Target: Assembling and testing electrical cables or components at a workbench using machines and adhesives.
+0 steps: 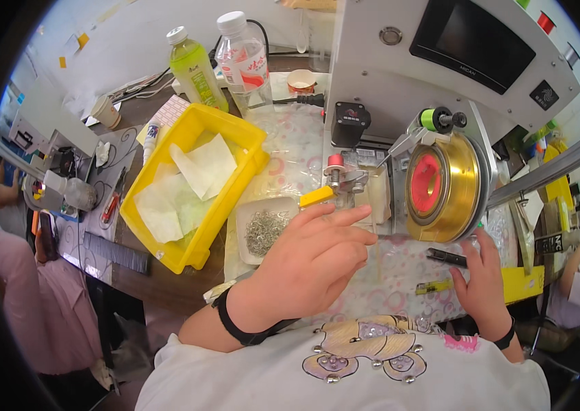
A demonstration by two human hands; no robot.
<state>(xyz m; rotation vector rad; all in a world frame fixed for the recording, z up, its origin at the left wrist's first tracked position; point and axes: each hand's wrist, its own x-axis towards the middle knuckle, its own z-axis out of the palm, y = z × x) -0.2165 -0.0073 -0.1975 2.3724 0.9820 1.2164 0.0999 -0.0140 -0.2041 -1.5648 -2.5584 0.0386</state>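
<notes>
While L hand (321, 257) part-spread (can't tell hold), R hand (480, 282) splayed, empty, R bump might roll slim black cylinder (446, 257) off pink-patterned surface (387, 298) @ front edge.

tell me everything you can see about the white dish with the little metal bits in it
The white dish is shallow and squarish with rounded corners, and looks like plastic. It stands upright and uncovered, holding a heap of small silvery metal pieces. It sits just right of the yellow bin. The left hand hides part of its right side; whether they touch cannot be told.
</notes>
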